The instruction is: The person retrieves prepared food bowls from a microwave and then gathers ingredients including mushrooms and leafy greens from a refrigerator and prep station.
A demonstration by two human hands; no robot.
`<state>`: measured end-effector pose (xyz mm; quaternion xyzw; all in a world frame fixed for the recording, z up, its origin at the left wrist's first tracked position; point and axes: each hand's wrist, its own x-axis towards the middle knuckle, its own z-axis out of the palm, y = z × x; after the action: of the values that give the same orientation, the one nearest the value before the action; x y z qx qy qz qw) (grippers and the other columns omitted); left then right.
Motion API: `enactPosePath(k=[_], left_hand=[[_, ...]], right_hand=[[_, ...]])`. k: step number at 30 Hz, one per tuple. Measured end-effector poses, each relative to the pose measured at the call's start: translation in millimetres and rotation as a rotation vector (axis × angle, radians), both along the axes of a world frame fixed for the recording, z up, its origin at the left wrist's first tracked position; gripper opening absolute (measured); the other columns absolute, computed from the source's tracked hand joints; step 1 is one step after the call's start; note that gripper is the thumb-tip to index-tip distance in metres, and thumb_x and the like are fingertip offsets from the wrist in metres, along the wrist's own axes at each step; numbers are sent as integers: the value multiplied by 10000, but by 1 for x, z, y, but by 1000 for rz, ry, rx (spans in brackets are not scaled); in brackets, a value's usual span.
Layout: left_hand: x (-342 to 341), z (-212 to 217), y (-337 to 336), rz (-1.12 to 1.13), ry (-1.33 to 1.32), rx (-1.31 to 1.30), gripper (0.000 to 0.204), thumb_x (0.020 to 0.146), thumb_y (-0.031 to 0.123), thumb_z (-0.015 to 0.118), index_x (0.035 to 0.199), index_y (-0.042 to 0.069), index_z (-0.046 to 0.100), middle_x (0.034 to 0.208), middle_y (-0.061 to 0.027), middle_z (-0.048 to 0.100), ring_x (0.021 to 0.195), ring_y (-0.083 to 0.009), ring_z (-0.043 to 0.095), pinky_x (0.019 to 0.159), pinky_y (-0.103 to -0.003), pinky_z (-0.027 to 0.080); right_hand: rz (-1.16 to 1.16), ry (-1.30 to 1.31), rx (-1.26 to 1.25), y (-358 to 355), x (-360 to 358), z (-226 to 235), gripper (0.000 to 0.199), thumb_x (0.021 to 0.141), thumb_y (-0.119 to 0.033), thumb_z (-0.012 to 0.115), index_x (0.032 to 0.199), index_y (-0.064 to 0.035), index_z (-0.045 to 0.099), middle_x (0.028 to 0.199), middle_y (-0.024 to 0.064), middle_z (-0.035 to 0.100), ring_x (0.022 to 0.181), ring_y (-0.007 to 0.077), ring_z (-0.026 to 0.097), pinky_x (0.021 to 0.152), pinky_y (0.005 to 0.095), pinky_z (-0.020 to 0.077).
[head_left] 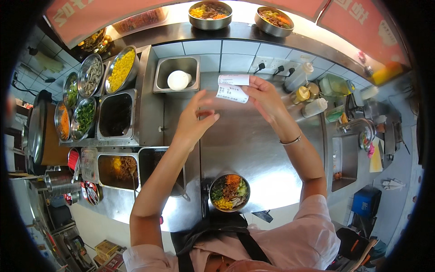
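A curled white printed paper slip [230,94], like an order receipt, is pinched between the thumb and fingers of my right hand [266,97] above the steel counter. To its left hovers my left hand [195,117], slightly blurred, with its fingers apart and nothing in it. A metal bowl [226,211] stands at the counter's near edge, below both hands. Corn, shredded carrot, greens and mixed toppings fill it. Behind my left hand, a white cup [179,80] sits inside a square steel container [193,72].
Corn [121,66], chopped greens and other toppings fill several bowls at the left. Steel pans [102,174] sit nearer. Squeeze bottles [314,108] line the right back, beside a sink [343,158]. Two filled metal bowls [210,22] stand on the raised shelf [244,35].
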<state>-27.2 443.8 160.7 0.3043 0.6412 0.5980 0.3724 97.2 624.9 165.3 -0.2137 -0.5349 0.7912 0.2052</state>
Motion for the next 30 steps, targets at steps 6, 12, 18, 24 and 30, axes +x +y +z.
enactPosePath(k=[6,12,18,24,30], left_hand=[[22,1,-79,41,-199,-36,674,738,15,661,1331,84,347,1152,-77,510,931,-167,534,802,-288,460],[57,-9,-181,198,-418,-121,636,720,-82,625,1287,79,386,1070,-73,532,891,-172,549,778,-286,487],[98,2,-223,381,-598,-213,565,734,-88,609,1248,41,414,1034,-88,541,881,-186,567,743,-311,515],[114,-1,-244,473,-657,-238,489,768,-44,609,1218,35,434,1043,-91,546,883,-169,570,757,-299,508],[123,20,-271,325,-626,-385,454,794,-16,599,1219,19,444,1035,-82,555,929,-173,559,798,-307,487]], right_hand=[[-72,4,3,34,-9,-15,279,863,-16,519,1138,34,524,1093,113,583,1015,178,558,886,300,453],[-126,53,-11,52,-26,-19,287,851,14,497,1134,62,501,1060,139,597,991,182,574,874,286,459],[-409,202,222,126,-72,-50,277,807,2,547,1082,39,552,953,82,610,807,100,558,696,229,458],[-654,-455,1026,200,-133,-35,411,816,-366,524,930,25,580,889,230,617,871,379,586,768,427,452],[-505,-388,942,117,-7,-85,351,847,-319,542,1053,-37,574,952,111,628,882,204,603,752,322,459]])
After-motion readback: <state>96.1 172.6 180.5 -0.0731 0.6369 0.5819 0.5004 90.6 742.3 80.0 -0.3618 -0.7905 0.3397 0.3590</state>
